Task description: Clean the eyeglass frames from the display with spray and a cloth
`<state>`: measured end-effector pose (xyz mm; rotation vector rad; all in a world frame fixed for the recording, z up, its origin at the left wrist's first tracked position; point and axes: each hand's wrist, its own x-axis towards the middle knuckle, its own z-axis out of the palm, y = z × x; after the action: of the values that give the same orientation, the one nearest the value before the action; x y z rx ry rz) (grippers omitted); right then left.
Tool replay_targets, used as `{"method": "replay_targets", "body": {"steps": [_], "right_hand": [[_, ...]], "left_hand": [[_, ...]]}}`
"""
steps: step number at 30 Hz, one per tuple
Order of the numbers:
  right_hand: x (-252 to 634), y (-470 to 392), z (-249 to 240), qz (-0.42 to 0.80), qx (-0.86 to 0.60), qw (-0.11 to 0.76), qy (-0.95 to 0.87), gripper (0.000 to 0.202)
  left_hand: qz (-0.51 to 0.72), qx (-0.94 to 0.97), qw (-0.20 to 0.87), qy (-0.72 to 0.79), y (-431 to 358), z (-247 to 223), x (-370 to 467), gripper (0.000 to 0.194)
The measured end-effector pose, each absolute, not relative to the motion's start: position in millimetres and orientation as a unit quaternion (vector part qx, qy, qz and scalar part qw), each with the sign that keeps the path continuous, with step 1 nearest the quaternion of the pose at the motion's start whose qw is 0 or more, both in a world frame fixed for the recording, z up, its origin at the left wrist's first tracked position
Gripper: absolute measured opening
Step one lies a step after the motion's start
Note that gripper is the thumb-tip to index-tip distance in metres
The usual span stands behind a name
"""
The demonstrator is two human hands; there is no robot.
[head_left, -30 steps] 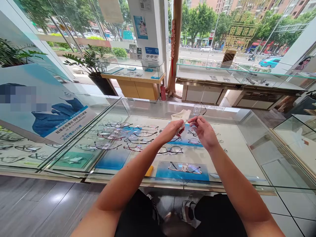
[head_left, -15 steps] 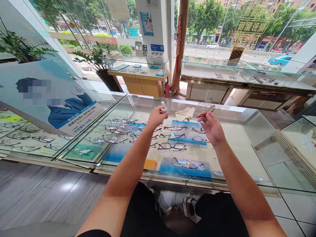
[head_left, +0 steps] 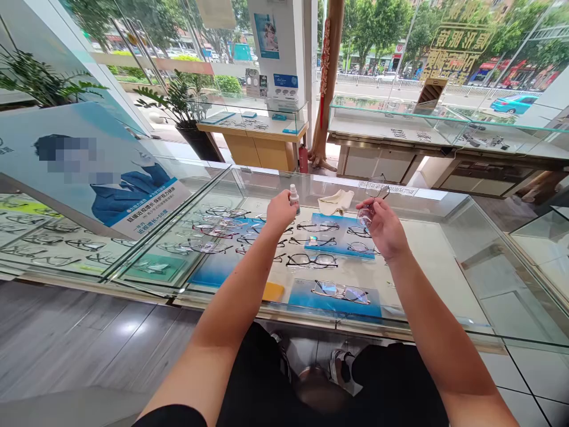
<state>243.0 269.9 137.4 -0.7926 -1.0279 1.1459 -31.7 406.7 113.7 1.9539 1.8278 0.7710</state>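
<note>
My left hand (head_left: 282, 210) is closed around a small spray bottle (head_left: 294, 198) with a white top, held upright above the glass counter. In my right hand (head_left: 386, 231) is a pair of eyeglasses (head_left: 376, 190), pinched between thumb and fingers with the lenses raised. A cream cloth (head_left: 336, 202) lies crumpled on the glass between my two hands. Under the glass, several eyeglass frames rest in rows, among them a dark-rimmed pair (head_left: 312, 260) and a pair on a blue card (head_left: 342, 292).
The glass display counter (head_left: 427, 279) spans the view before me. A large advertising board (head_left: 89, 172) stands on its left part. Farther back are another showcase (head_left: 262, 145), a potted plant (head_left: 195, 139), a wooden trunk (head_left: 326, 89) and a fire extinguisher (head_left: 303, 159).
The spray bottle in my left hand has turned, so more of its body shows. My right hand still holds the eyeglasses, shifted slightly. The view has moved a little.
</note>
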Motion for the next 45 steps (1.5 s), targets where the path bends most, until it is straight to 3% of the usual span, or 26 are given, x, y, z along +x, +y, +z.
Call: {"method": "replay_targets", "body": {"steps": [13, 19, 25, 29, 35, 45], "right_hand": [[242, 269, 139, 0.506, -0.340, 0.650, -0.453, 0.024], [244, 269, 141, 0.493, -0.357, 0.649, -0.456, 0.024], [254, 274, 141, 0.482, -0.353, 0.666, -0.447, 0.023], [254, 275, 141, 0.497, -0.335, 0.673, -0.433, 0.021], [253, 277, 142, 0.503, -0.333, 0.672, -0.429, 0.025], [261, 284, 137, 0.495, -0.337, 0.672, -0.436, 0.030]], "left_hand": [[0.240, 0.688, 0.174, 0.663, 404, 113, -28, 0.035], [0.329, 0.680, 0.105, 0.647, 386, 127, -18, 0.068], [0.483, 0.686, 0.017, 0.544, 345, 149, 7, 0.046], [0.374, 0.803, 0.074, 0.458, 336, 145, 32, 0.031], [0.108, 0.860, 0.097, 0.489, 361, 130, 75, 0.026], [0.096, 0.841, 0.083, 0.526, 397, 125, 89, 0.015]]}}
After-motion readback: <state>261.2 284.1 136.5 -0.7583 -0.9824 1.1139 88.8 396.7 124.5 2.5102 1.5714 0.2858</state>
